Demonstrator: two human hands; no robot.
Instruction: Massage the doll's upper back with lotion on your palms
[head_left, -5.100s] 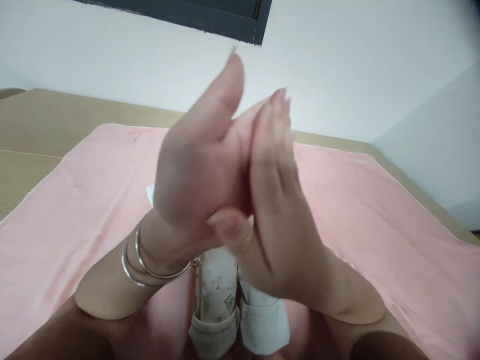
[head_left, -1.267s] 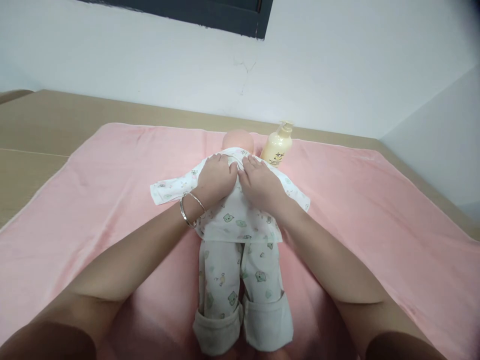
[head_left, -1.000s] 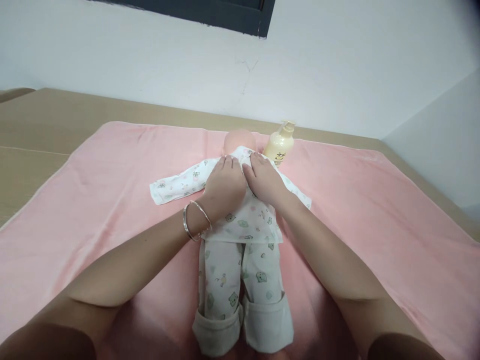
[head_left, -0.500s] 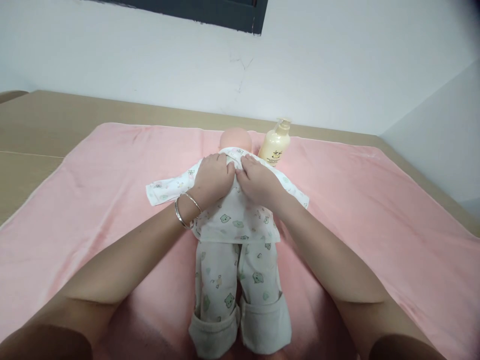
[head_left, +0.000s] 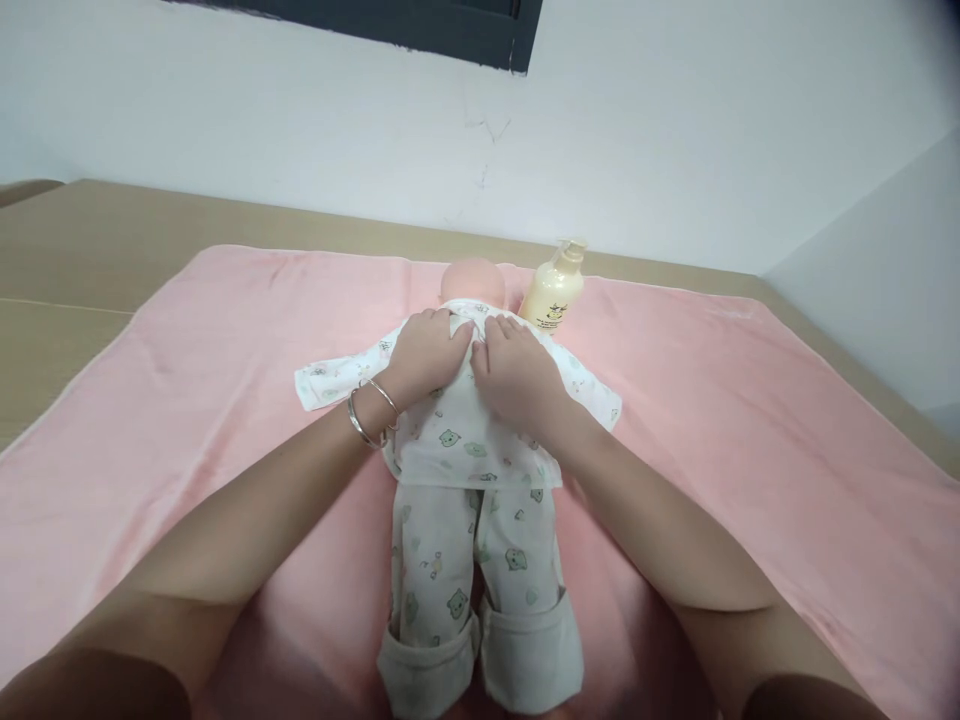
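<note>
A baby doll (head_left: 474,280) lies stretched out on a pink blanket, its smooth bare head farthest from me. It wears a white long-sleeved top (head_left: 480,455) with small green animal prints and matching trousers (head_left: 439,565) with thick turned-up cuffs. My left hand (head_left: 427,352), bangles at its wrist, rests flat on the upper part of the top. Beside it my right hand (head_left: 521,372) lies on the same area, fingers stretched toward the doll's head. The thumbs are close together near the middle. Both sleeves spread outward; the doll's face is not visible.
A cream pump bottle (head_left: 553,295) stands just right of the doll's head. The pink blanket (head_left: 217,360) covers much of the wooden table (head_left: 67,250). A white wall (head_left: 337,140) rises behind the table, with a dark frame (head_left: 450,30) above.
My right hand has shifted slightly toward me on the top, and its wrist has turned a little. My left hand stays nearly in place. The doll and bottle have not moved.
</note>
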